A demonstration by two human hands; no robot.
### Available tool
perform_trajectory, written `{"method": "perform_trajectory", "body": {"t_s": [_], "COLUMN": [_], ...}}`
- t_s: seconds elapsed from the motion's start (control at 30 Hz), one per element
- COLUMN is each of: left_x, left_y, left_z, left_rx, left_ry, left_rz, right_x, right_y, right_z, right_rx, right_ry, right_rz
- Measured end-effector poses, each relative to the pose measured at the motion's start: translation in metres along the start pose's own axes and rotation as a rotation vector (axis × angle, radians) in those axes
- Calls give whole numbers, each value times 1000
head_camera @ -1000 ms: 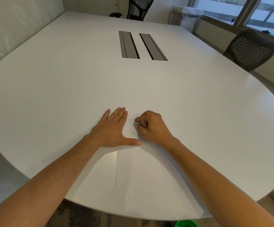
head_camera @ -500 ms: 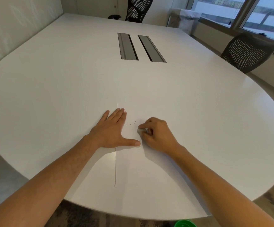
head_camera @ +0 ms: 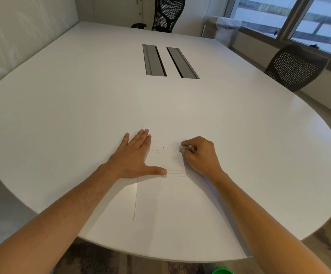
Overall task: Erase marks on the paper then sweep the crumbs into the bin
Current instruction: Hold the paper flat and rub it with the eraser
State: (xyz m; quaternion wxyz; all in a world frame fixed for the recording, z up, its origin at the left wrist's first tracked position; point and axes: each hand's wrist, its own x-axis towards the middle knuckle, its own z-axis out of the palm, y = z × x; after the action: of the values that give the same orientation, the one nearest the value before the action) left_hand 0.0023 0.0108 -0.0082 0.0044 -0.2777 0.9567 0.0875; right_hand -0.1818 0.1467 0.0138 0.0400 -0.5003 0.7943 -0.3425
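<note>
White and wide, the table (head_camera: 81,115) carries the paper (head_camera: 170,204) at its near edge, where the left hand (head_camera: 134,158) presses flat with straight fingers and the right hand (head_camera: 200,155) pinches an eraser (head_camera: 185,147) beside dark crumbs (head_camera: 158,150).

Two hands (head_camera: 135,157); two chairs (head_camera: 167,13); one paper (head_camera: 170,204) (creased)

No legible text, label, brand or number on anything.
</note>
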Motion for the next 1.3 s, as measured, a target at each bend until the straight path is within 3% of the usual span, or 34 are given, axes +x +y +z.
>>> {"method": "perform_trajectory", "body": {"t_s": [0.17, 0.43, 0.77, 0.87, 1.07, 1.3], "left_x": [-34, -68, -68, -69, -68, -67], "left_y": [26, 51, 53, 52, 52, 51], "left_z": [-4, 20, 16, 18, 20, 19], "left_rx": [-2, 20, 72, 71, 51, 65], "left_ry": [135, -34, -85, -69, -50, -70], "left_rz": [-86, -183, -196, -192, -178, -191], "right_x": [-16, -50, 7, 8, -36, 16], "right_y": [-4, -23, -14, -19, -39, -33], "right_z": [-9, 6, 9, 12, 16, 21], "right_rx": [32, 51, -16, -33, 17, -41], "right_ry": [12, -254, -55, -100, -318, -142], "right_rz": [-9, -197, -88, -100, -333, -224]}}
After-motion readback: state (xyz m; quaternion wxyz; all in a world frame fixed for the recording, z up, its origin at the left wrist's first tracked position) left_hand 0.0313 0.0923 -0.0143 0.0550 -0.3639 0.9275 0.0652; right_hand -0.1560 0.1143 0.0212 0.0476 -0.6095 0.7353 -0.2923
